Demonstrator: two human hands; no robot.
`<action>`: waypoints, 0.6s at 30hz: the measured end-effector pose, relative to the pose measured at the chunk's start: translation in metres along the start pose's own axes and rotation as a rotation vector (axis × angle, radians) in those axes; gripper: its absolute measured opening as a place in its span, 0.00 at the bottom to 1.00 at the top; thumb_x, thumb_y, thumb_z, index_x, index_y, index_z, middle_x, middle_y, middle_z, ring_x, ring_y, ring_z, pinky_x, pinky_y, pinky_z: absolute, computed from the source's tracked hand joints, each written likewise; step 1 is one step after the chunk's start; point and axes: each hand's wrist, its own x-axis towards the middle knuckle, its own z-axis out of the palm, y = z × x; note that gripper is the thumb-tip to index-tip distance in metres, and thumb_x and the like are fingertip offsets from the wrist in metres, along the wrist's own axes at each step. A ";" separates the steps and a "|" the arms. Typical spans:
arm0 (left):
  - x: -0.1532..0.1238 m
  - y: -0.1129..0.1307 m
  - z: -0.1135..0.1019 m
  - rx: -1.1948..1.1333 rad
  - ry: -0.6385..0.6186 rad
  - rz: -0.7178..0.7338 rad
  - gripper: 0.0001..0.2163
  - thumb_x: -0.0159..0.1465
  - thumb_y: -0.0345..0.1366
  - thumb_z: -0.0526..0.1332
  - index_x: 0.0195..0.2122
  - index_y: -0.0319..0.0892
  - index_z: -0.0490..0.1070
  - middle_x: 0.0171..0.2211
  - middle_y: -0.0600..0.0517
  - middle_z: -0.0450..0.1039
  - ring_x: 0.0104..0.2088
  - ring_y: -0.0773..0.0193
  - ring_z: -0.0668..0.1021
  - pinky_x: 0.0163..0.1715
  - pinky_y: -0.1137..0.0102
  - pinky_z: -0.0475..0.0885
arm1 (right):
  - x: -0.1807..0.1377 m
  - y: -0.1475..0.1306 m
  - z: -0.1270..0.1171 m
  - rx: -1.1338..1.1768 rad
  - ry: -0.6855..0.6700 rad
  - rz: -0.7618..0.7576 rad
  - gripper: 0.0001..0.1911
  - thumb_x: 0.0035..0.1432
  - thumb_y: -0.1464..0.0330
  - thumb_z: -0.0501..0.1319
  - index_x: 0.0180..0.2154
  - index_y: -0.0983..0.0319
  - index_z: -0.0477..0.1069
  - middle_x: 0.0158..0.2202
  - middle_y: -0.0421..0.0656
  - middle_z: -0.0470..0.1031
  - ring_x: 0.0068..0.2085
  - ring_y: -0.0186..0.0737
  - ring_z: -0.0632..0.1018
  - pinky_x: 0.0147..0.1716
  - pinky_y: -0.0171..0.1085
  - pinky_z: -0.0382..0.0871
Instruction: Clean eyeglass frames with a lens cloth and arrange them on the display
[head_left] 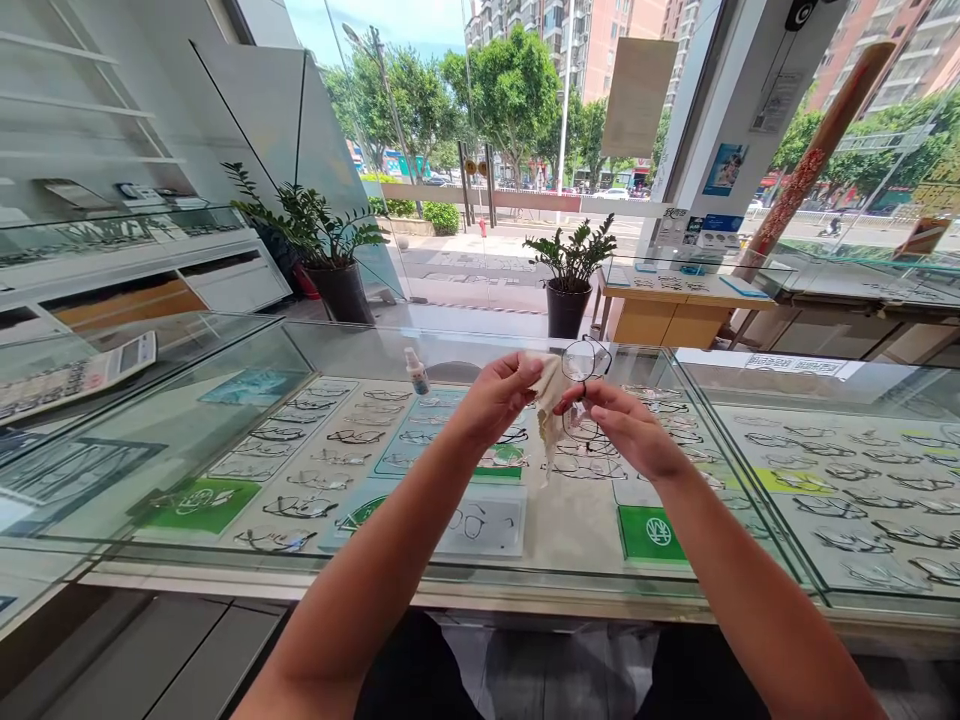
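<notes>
Over the glass display counter [225, 420], my left hand [499, 392] pinches a pale cleaning cloth [551, 400] that hangs down between my hands. My right hand [626, 425] grips a pair of thin black-framed glasses [586, 362], lenses held upright just right of the cloth. Cloth and glasses touch where the hands meet. A small white spray bottle [416, 372] with a blue label stands on the counter top to the left of my left hand.
Inside the counter lie several rows of glasses on trays with green cards [196, 503]. A calculator [82, 375] rests on the left counter. Two potted plants [570, 275] stand on the floor by the shop window. Another display counter [855, 470] adjoins on the right.
</notes>
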 end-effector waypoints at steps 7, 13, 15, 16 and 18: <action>0.000 -0.002 -0.002 0.048 0.020 0.011 0.22 0.53 0.49 0.82 0.29 0.39 0.74 0.27 0.54 0.75 0.29 0.69 0.75 0.34 0.71 0.70 | -0.001 0.001 -0.002 -0.028 -0.037 -0.026 0.15 0.71 0.58 0.64 0.54 0.53 0.81 0.52 0.46 0.83 0.57 0.50 0.79 0.63 0.51 0.69; 0.000 -0.002 0.000 0.080 0.038 0.028 0.24 0.53 0.47 0.82 0.26 0.39 0.70 0.25 0.56 0.70 0.28 0.70 0.71 0.33 0.72 0.67 | 0.000 0.000 -0.001 -0.068 -0.059 -0.009 0.14 0.71 0.57 0.64 0.53 0.52 0.81 0.52 0.45 0.83 0.56 0.50 0.79 0.60 0.51 0.72; 0.000 -0.001 0.001 0.079 0.047 0.027 0.24 0.53 0.47 0.83 0.25 0.39 0.70 0.25 0.56 0.70 0.28 0.70 0.71 0.33 0.72 0.67 | 0.000 0.002 -0.001 -0.070 -0.057 -0.013 0.14 0.71 0.57 0.64 0.53 0.52 0.82 0.52 0.45 0.83 0.56 0.50 0.79 0.60 0.51 0.71; 0.000 -0.001 0.001 0.081 0.048 0.025 0.23 0.53 0.48 0.82 0.26 0.39 0.71 0.25 0.55 0.70 0.28 0.70 0.71 0.33 0.72 0.67 | 0.000 0.002 -0.001 -0.070 -0.057 -0.014 0.13 0.71 0.58 0.64 0.53 0.52 0.82 0.52 0.45 0.83 0.56 0.50 0.79 0.60 0.51 0.71; 0.000 -0.001 0.001 0.084 0.047 0.019 0.23 0.54 0.49 0.82 0.26 0.39 0.72 0.25 0.55 0.70 0.28 0.69 0.72 0.33 0.71 0.69 | 0.001 0.002 -0.001 -0.076 -0.059 -0.019 0.13 0.72 0.58 0.63 0.53 0.52 0.81 0.52 0.45 0.83 0.56 0.49 0.79 0.60 0.50 0.71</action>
